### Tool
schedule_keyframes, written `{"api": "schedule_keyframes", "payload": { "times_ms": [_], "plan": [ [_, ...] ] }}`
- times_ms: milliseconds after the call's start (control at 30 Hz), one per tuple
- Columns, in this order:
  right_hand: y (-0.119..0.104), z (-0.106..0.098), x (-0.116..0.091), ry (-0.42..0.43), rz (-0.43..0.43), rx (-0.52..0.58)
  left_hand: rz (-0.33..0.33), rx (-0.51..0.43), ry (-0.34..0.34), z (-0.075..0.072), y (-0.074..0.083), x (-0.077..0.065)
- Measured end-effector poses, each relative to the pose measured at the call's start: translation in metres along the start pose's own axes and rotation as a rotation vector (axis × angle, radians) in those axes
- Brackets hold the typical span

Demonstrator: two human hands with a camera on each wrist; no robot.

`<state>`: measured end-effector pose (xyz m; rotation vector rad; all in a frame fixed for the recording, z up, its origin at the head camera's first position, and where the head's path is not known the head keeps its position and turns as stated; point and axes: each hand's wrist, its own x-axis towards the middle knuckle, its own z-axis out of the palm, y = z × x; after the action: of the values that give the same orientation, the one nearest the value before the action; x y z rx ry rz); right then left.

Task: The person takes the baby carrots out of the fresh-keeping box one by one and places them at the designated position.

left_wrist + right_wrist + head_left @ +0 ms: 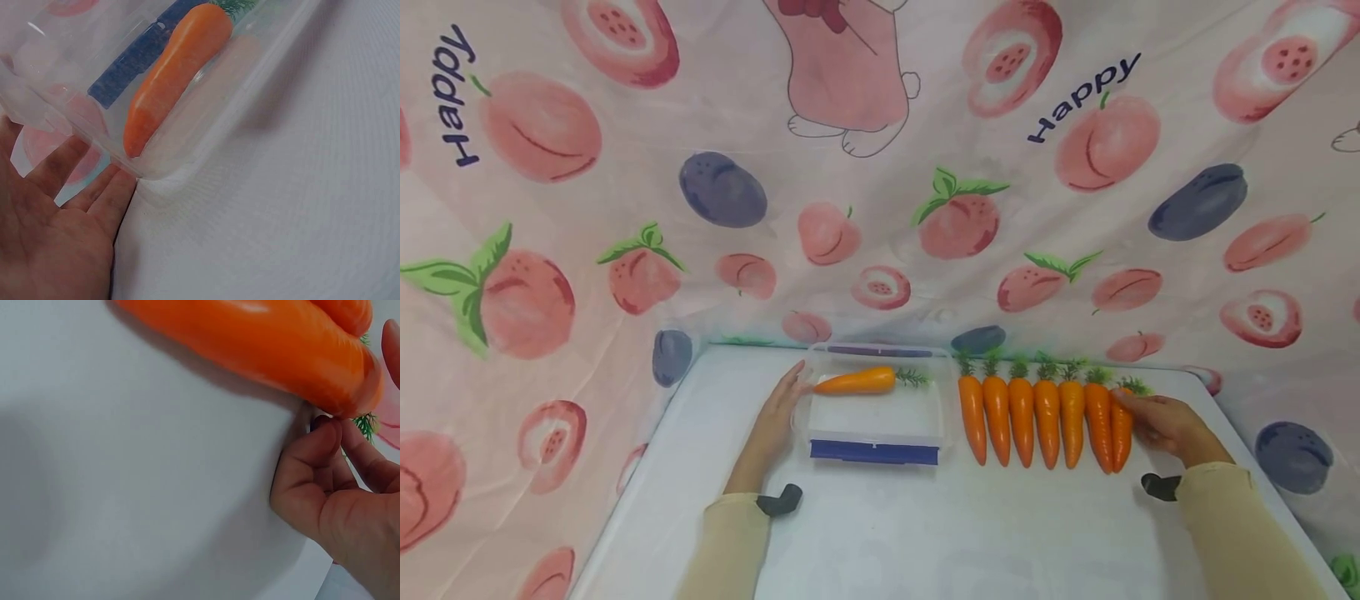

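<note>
My left hand (781, 408) lies along the left side of a clear plastic container (942, 417), its extended fingers touching the wall. Inside lies one orange carrot (859, 381) with a green top, its tip toward that hand. On the right, my right hand (1168, 423) holds the rightmost carrot (1123, 433) near its leafy end. In the right wrist view, curled fingers (312, 456) press against the lower side of the carrot's thick end, while another fingertip shows beyond it. This carrot leans against its neighbour (1098, 421).
Several more carrots (1021, 421) lie in a row right of the container, green tops toward the back. A blue strip (874, 452) runs along the container's front. The white table (880, 533) meets a fruit-printed cloth (880, 200) behind and at the sides.
</note>
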<state>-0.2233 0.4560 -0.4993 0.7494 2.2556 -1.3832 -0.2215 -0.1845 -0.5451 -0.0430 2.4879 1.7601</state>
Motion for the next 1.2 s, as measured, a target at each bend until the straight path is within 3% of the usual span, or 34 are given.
{"api": "schedule_keyframes", "payload": {
  "times_ms": [333, 533, 833, 1033, 1200],
  "plan": [
    [0.000, 0.000, -0.012, -0.002, -0.087, -0.058, 0.011, 0.002, 0.007, -0.003, -0.004, 0.000],
    [-0.017, 0.002, -0.023, 0.043, -0.186, -0.167, 0.015, -0.006, 0.008, -0.004, -0.005, -0.001],
    [-0.065, 0.034, -0.048, -0.087, -0.371, -0.226, -0.014, -0.031, 0.004, -0.003, -0.008, 0.001],
    [-0.094, 0.059, -0.067, -0.173, -0.417, -0.186, -0.041, -0.031, -0.001, -0.001, -0.009, 0.005],
    [-0.115, 0.081, -0.081, -0.232, -0.453, -0.173, -0.018, -0.032, -0.006, 0.000, -0.007, 0.004]
  ]
}}
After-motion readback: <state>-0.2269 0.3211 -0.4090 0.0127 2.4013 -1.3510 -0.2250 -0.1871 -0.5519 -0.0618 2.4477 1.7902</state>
